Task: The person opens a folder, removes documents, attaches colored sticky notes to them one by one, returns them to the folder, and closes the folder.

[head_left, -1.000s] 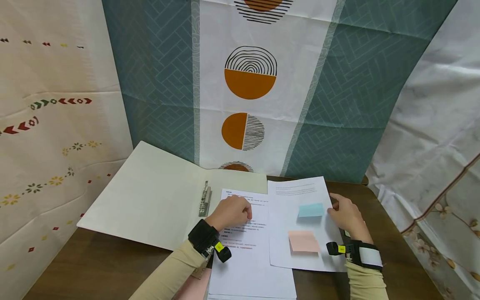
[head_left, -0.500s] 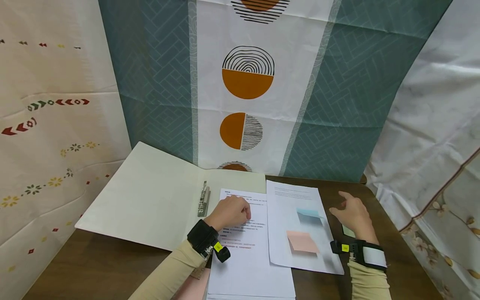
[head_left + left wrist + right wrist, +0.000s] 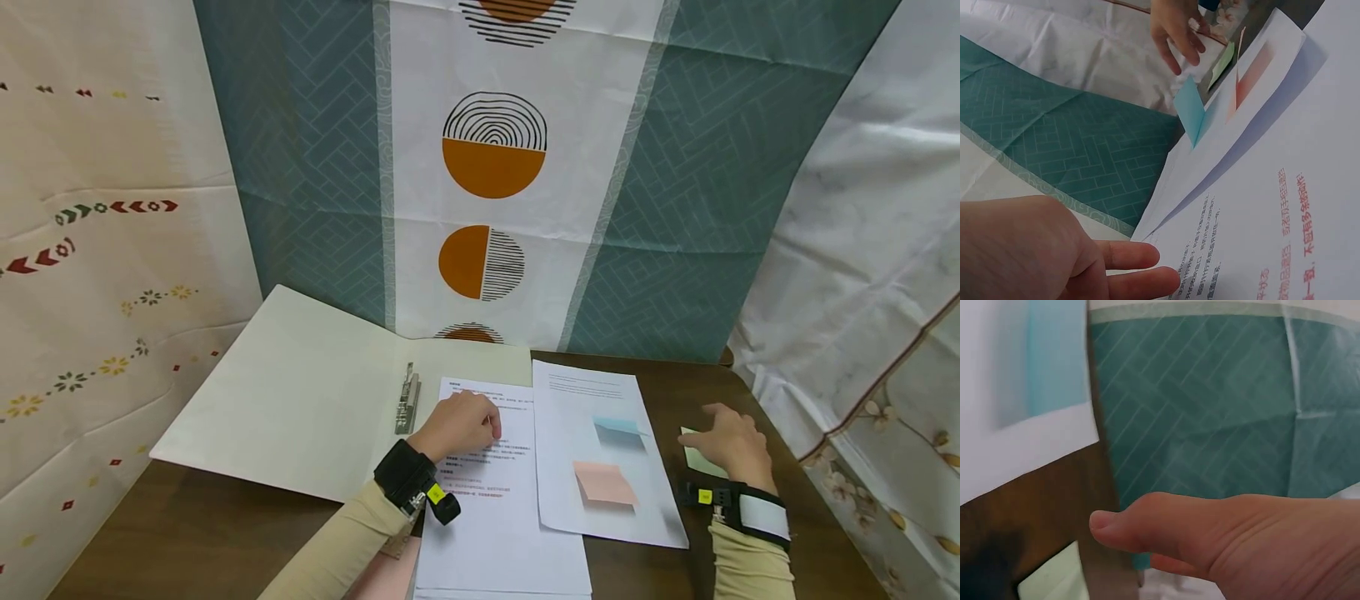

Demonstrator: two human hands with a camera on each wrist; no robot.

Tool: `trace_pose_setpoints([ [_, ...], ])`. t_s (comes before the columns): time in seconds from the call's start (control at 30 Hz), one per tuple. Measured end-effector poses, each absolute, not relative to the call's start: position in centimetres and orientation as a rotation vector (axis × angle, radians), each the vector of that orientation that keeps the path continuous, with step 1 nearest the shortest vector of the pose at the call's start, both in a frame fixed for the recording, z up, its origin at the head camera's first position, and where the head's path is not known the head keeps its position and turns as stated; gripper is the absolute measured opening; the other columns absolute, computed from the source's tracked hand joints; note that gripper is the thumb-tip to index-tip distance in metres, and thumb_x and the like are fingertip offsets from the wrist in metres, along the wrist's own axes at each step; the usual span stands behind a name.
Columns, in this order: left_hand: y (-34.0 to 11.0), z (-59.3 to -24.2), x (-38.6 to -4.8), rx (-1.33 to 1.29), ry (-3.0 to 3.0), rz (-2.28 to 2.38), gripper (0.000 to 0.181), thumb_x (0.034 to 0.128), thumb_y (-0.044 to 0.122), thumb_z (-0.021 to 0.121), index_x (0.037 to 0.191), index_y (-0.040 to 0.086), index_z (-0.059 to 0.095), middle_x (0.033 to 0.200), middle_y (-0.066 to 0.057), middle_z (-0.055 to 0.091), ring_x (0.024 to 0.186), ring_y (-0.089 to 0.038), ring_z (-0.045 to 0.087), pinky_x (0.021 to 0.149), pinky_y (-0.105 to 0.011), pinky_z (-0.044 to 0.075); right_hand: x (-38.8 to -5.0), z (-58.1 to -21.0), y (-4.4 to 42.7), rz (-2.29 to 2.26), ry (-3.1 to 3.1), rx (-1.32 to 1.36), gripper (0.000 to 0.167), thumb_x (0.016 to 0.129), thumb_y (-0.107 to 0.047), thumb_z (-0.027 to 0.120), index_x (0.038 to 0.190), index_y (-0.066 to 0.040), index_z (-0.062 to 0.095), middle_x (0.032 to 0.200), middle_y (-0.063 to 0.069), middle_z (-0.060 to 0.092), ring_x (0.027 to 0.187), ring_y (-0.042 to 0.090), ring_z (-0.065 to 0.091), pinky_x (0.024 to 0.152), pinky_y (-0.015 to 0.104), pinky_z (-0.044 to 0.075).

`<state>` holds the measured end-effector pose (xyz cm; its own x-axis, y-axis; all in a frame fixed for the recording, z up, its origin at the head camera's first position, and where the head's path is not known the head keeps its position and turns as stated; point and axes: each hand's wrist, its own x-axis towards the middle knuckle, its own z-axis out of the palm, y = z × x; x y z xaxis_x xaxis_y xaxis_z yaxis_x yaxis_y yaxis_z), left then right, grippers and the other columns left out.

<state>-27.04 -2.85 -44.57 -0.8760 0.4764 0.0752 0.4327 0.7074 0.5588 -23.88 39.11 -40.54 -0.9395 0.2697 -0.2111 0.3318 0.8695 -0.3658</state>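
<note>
My left hand (image 3: 461, 423) rests on a stack of printed sheets (image 3: 502, 533); two of its fingers (image 3: 1141, 282) look straight in the left wrist view. Beside the stack lies a sheet (image 3: 592, 396) that overlaps its right edge. This sheet bears a blue sticky note (image 3: 618, 427) and a pink sticky note (image 3: 604, 483), both lifting off the paper. To the right, my right hand (image 3: 735, 446) hovers by a pale green sticky note pad (image 3: 701, 458), partly covering it. Its fingers are spread and hold nothing; whether they touch the pad is hidden.
A white binder (image 3: 300, 400) lies open at the left, with a metal clip (image 3: 408, 402) near its spine. Pink paper (image 3: 386, 571) shows under my left forearm. A patterned cloth (image 3: 630, 300) hangs behind the brown table (image 3: 202, 525).
My right hand has left the right edge of the sheet and moved right, over the green pad. The blue note now stands up more from the paper. My left hand stays put.
</note>
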Motion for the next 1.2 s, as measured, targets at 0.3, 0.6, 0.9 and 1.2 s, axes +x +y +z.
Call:
trace_pose_setpoints([
  [0.3, -2.9, -44.5, -27.0, 0.755, 2.826, 0.905, 0.022, 0.0964, 0.000, 0.071, 0.084, 0.014, 0.083, 0.091, -0.003, 0.078, 0.078, -0.015, 0.059, 0.066, -0.027, 0.039, -23.9, -42.7, 40.2, -0.590, 2.806, 0.509, 0.097, 0.096, -0.040, 0.079, 0.157, 0.020, 0.033, 0.152, 0.061, 0.027, 0.135, 0.085, 0.027, 0.110, 0.089, 0.037],
  [0.6, -3.0, -44.5, -27.1, 0.755, 2.835, 0.899, 0.020, 0.0972, 0.003, 0.072, 0.084, 0.014, 0.083, 0.093, -0.002, 0.079, 0.079, -0.014, 0.060, 0.067, -0.027, 0.040, -24.3, -43.7, 40.9, -0.540, 2.776, 0.530, 0.097, 0.095, -0.042, 0.080, 0.154, 0.021, 0.036, 0.143, 0.061, 0.037, 0.127, 0.081, 0.034, 0.107, 0.086, 0.040],
  [0.9, -3.1, -44.7, -27.3, 0.744, 2.829, 0.904, 0.020, 0.0980, 0.005, 0.073, 0.084, 0.015, 0.083, 0.093, 0.000, 0.079, 0.078, -0.013, 0.059, 0.067, -0.027, 0.040, -24.5, -43.9, 40.2, -0.623, 2.790, 0.604, 0.078, 0.096, -0.030, 0.077, 0.149, 0.018, 0.044, 0.137, 0.057, 0.039, 0.124, 0.076, 0.039, 0.102, 0.082, 0.048],
  [1.2, -3.1, -44.6, -27.3, 0.728, 2.831, 0.902, 0.019, 0.0978, 0.004, 0.074, 0.086, 0.015, 0.083, 0.095, -0.001, 0.079, 0.080, -0.013, 0.059, 0.067, -0.026, 0.040, -24.6, -43.9, 40.1, -0.623, 2.824, 0.649, 0.078, 0.096, -0.027, 0.076, 0.149, 0.017, 0.041, 0.137, 0.052, 0.050, 0.120, 0.070, 0.052, 0.095, 0.073, 0.052],
])
